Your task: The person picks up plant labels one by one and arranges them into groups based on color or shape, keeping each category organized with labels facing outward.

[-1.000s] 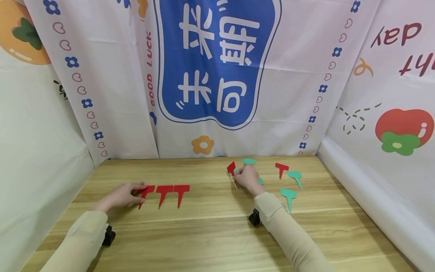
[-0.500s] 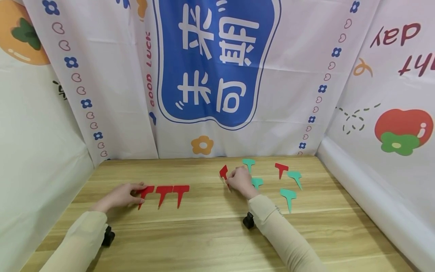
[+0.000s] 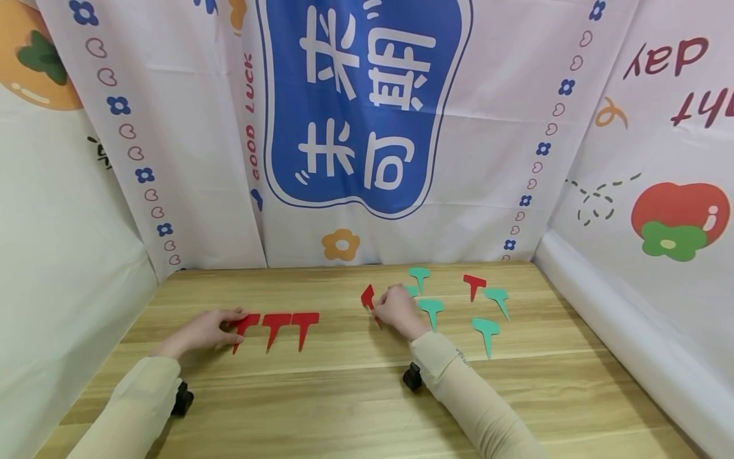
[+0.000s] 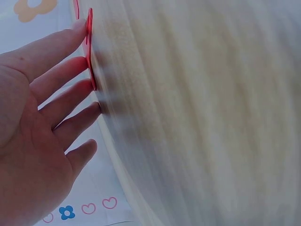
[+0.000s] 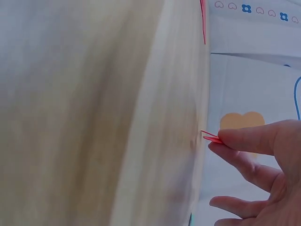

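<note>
In the head view, several flat T-shaped plant labels lie on the wooden table. My left hand (image 3: 206, 330) rests at the leftmost red plant label (image 3: 249, 321) of a row of three; in the left wrist view its fairly straight fingers touch the label's edge (image 4: 91, 52). Beside it lie the middle red label (image 3: 278, 320) and the right one (image 3: 306, 320). Between thumb and index finger, my right hand (image 3: 398, 311) pinches another red plant label (image 3: 367, 296), tilted, near the green ones. The right wrist view shows that label (image 5: 212, 138) nearly edge-on at the fingertips.
Right of my right hand lie several green labels, among them one at the back (image 3: 420, 274) and one nearer (image 3: 487, 329). A further red label (image 3: 474, 282) lies with them. Printed white cloth (image 3: 201, 159) walls the table at the back and sides.
My right hand has drawn the pinched red label leftward and slightly nearer, away from the green labels, uncovering some of them. The left hand has stayed in place.
</note>
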A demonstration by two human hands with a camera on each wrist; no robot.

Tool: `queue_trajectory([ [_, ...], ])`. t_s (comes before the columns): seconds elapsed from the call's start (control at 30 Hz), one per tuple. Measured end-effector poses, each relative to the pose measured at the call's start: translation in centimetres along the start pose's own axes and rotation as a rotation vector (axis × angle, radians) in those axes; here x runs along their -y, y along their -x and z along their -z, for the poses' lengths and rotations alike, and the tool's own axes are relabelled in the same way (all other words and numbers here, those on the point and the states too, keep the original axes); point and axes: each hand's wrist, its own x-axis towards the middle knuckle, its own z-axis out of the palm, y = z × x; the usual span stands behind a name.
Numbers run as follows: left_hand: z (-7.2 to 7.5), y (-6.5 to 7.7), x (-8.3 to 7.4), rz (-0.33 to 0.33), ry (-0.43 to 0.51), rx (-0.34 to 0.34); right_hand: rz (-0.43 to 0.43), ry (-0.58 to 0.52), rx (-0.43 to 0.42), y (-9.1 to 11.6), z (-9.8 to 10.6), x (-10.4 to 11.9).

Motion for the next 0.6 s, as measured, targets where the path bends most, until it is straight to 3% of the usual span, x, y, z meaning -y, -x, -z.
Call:
queue_trajectory([
  [0.4,0.0,-0.1,0.1,-0.001,-0.001,-0.003,0.009,-0.057,0.023,0.5,-0.8,1.3],
  [0.6,0.0,0.0,0.0,0.001,-0.002,0.001,0.011,-0.012,0.053,0.9,-0.9,1.8],
])
